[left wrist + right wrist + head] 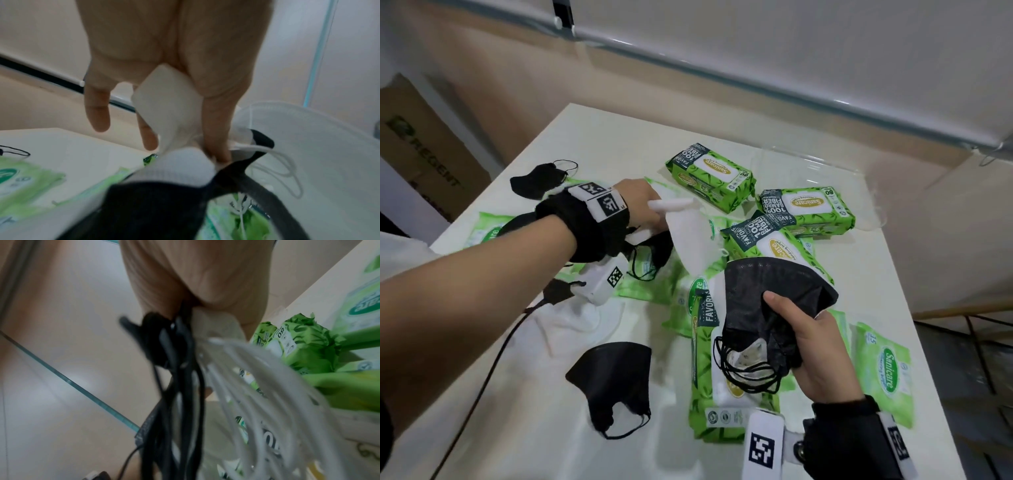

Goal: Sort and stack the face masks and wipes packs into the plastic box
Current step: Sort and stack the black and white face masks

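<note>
Left hand: fingers pinched on a white folded fabric face mask, long axis toward 5 o'clock. Right hand, at 5 o'clock, nearer: fingers curled round a black face-mask bundle. Clear plastic box: 1 o'clock.

- "Sanicare", "100% BAMBOO FIBER" and "80" are printed on the green wipes packs.
- "Sanicare" and "15" are printed on a small pack.
- "REGENT" is printed on a cardboard box.
</note>
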Demonstrator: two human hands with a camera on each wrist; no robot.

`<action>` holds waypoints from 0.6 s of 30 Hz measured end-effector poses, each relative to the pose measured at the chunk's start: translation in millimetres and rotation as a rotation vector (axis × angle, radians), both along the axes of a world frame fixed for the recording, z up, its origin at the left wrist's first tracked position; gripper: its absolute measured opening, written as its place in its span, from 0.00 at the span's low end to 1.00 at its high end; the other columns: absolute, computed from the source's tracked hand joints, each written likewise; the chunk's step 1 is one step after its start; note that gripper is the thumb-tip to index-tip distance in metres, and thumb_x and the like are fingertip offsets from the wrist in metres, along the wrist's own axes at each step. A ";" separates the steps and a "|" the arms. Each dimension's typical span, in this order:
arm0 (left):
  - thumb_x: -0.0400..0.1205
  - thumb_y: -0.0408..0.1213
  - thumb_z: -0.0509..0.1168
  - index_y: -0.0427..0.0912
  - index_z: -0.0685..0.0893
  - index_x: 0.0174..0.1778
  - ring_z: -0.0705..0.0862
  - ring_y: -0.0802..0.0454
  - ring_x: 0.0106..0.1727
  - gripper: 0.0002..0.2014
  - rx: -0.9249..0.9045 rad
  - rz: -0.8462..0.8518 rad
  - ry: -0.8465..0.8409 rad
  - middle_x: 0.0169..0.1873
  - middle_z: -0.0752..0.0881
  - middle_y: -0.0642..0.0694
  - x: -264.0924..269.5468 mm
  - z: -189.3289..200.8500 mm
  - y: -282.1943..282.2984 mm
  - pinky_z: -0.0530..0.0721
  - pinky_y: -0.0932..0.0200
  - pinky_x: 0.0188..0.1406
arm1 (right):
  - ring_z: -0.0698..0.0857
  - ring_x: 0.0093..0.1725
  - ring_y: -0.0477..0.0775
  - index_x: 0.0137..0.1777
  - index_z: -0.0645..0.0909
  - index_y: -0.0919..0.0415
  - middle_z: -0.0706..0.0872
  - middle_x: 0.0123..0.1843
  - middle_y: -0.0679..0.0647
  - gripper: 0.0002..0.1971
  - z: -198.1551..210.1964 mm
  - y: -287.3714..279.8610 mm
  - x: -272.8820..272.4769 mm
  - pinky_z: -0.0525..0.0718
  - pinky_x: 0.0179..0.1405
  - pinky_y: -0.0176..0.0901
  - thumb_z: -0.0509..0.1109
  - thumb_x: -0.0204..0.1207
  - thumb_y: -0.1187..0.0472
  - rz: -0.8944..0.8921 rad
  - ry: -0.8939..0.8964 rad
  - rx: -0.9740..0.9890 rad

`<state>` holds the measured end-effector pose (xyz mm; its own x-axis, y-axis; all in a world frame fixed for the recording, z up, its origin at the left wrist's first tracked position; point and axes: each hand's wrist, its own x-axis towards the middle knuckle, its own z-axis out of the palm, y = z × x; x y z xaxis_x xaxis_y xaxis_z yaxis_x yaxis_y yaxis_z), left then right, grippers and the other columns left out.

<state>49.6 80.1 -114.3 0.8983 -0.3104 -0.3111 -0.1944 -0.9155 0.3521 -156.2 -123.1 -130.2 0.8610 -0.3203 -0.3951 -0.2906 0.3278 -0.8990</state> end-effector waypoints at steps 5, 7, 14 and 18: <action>0.77 0.42 0.71 0.44 0.78 0.29 0.74 0.49 0.29 0.13 -0.227 0.090 0.032 0.25 0.77 0.47 -34.8 31.6 24.6 0.66 0.61 0.25 | 0.91 0.50 0.60 0.50 0.87 0.69 0.92 0.49 0.62 0.08 10.4 6.3 -15.1 0.87 0.49 0.50 0.73 0.72 0.67 -0.019 -0.013 -0.005; 0.77 0.44 0.72 0.41 0.83 0.35 0.75 0.50 0.30 0.11 -0.350 0.138 0.061 0.27 0.79 0.47 -49.9 36.5 33.8 0.70 0.63 0.24 | 0.91 0.49 0.58 0.51 0.87 0.69 0.92 0.49 0.61 0.08 13.1 9.6 -20.8 0.86 0.46 0.47 0.72 0.74 0.68 -0.029 -0.019 -0.011; 0.70 0.42 0.77 0.42 0.87 0.39 0.83 0.59 0.26 0.09 -0.802 0.211 0.139 0.27 0.86 0.51 -102.0 37.1 53.8 0.77 0.73 0.23 | 0.90 0.47 0.59 0.61 0.79 0.76 0.89 0.54 0.68 0.18 7.4 22.7 -28.2 0.85 0.48 0.49 0.73 0.76 0.64 -0.100 0.056 -0.058; 0.69 0.29 0.75 0.47 0.87 0.38 0.83 0.57 0.30 0.08 -0.917 0.147 0.063 0.27 0.86 0.51 -115.8 39.8 59.2 0.83 0.62 0.34 | 0.90 0.47 0.59 0.59 0.81 0.74 0.90 0.52 0.64 0.15 12.1 27.4 -30.7 0.88 0.45 0.47 0.71 0.77 0.65 -0.052 0.070 -0.018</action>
